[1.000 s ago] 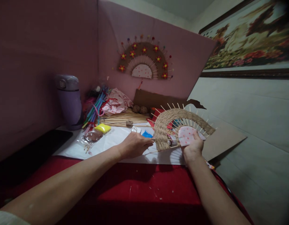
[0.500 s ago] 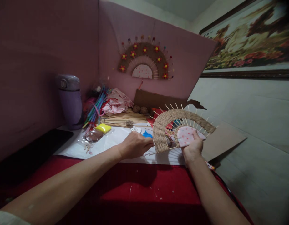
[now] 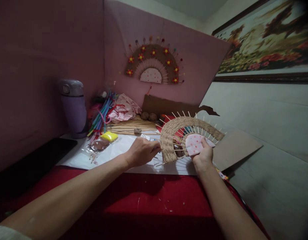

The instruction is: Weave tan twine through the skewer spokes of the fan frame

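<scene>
My right hand [image 3: 204, 158] grips a half-round woven fan [image 3: 167, 141] by its dotted pink centre, thumb on the front. Twine makes a broad outer band across thin sticks, whose pale tips stick out past the rim. At the band's left edge my left hand [image 3: 142, 152] is closed in a pinch, its fingertips against or very near the weave. What lies between those fingers is too small to make out. A finished-looking fan [image 3: 154, 52] with red and yellow flowers hangs on the pink board behind.
White paper [image 3: 129, 150] covers part of the red cloth [image 3: 154, 196]. Bundled sticks [image 3: 129, 127], twine balls [image 3: 152, 116], coloured pipe cleaners [image 3: 100, 115] and yellow clay [image 3: 109, 136] lie toward the back. A purple bottle [image 3: 74, 111] stands left; a cardboard sheet [image 3: 237, 146] lies right.
The woven fan has shifted slightly left with my right hand. My left hand has moved up a little, staying pinched at the fan's left edge.
</scene>
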`<state>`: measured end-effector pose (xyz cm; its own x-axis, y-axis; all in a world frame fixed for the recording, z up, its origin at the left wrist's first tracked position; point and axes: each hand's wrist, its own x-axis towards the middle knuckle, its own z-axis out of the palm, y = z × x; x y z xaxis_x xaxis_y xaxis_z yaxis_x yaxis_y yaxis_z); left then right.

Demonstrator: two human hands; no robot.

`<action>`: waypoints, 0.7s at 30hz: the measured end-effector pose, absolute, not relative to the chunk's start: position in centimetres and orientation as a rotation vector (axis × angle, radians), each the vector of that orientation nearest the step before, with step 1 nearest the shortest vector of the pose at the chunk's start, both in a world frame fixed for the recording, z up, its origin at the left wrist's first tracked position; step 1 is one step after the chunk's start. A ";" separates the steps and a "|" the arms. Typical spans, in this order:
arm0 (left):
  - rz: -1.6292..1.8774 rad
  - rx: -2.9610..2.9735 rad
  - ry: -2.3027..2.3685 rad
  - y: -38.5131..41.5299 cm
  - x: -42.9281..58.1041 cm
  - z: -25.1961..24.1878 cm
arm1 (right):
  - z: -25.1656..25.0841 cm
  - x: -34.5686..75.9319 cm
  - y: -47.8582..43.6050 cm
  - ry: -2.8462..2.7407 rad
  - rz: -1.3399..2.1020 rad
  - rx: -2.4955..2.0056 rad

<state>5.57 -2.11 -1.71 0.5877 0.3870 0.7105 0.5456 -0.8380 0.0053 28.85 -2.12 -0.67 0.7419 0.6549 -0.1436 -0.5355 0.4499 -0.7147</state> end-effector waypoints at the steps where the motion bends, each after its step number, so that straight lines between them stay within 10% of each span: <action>1: -1.090 -2.602 -0.785 -2.1 5.6 -1.7 | -0.7 28.8 -2.1 -0.162 0.746 -0.827; 21: -0.987 -2.562 -0.781 -2.0 5.5 -2.0 | -1.2 29.2 -1.8 -0.189 0.821 -0.860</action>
<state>5.53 -2.01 -1.97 0.6190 0.3828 0.6858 0.5790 -0.8124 -0.0691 29.20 -1.84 -1.22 0.6856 0.7089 -0.1658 -0.5646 0.3739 -0.7358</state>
